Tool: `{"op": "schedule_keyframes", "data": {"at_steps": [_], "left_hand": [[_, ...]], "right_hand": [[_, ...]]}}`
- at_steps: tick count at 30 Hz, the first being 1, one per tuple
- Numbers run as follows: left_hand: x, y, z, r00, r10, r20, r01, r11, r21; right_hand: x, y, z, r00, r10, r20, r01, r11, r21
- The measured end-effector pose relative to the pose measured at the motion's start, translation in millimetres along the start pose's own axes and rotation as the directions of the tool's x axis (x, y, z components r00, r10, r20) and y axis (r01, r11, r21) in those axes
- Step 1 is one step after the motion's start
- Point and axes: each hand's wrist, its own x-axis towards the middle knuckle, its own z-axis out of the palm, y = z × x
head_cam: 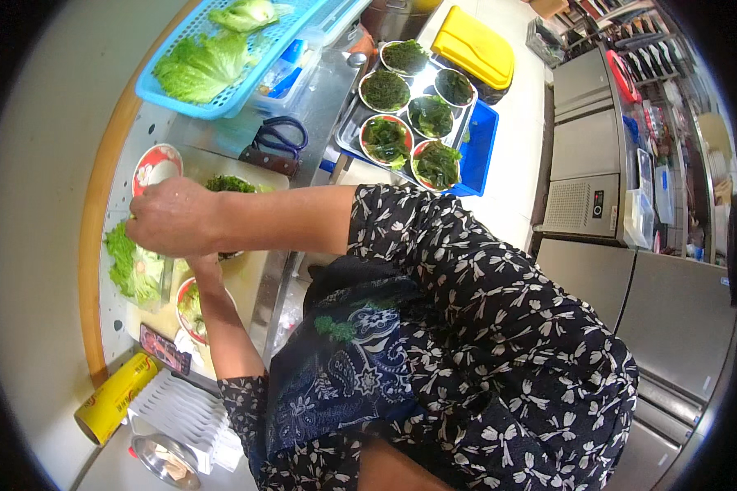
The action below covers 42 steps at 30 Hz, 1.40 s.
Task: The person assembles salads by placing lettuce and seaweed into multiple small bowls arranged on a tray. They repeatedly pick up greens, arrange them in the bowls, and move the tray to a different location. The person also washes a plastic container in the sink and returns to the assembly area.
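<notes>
My right hand [175, 216] is curled, knuckles up, over the cutting board [255, 261], beside a lettuce head [141, 270] in a clear container. What its fingers hold is hidden. Only the wrist end of my left hand [204, 262] shows; the rest lies beneath my right hand. At the far side of the board stands a red-and-white flowered bowl [158, 169]. Dark leafy greens [230, 183] are partly covered by my right forearm. Another red-rimmed bowl [190, 310], with pale shredded greens in it, sits beside my left forearm.
A metal tray [350, 126] bears several bowls of greens, over a blue bin [482, 147]. Scissors [279, 135] lie near a blue lettuce basket [221, 110]. A phone [164, 348], yellow roll [116, 399], white rack [175, 408] and steel bowl [166, 460] stand left.
</notes>
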Motion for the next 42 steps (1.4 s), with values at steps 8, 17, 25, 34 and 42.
{"op": "schedule_keyframes", "data": {"at_steps": [8,17,25,34,42], "left_hand": [[-6,3,-12,0.989,-0.149,-0.008,0.147,0.985,-0.085],[-8,29,-32,0.986,-0.144,0.084,0.167,0.862,-0.479],[0,42,-47,0.982,0.026,0.186,0.149,0.497,-0.855],[-6,37,-19,0.995,-0.071,0.073,0.077,0.993,-0.089],[5,78,13,0.912,0.187,0.364,-0.407,0.507,0.760]], "right_hand": [[14,-2,-33,1.000,0.012,-0.020,-0.011,0.998,0.064],[32,16,-53,0.996,0.085,0.005,-0.085,0.996,0.023],[59,0,-101,0.997,0.083,-0.006,-0.075,0.933,0.352],[49,-21,-164,0.958,0.287,-0.003,-0.246,0.827,0.506],[13,19,-220,0.958,0.228,-0.175,-0.137,0.898,0.418]]}}
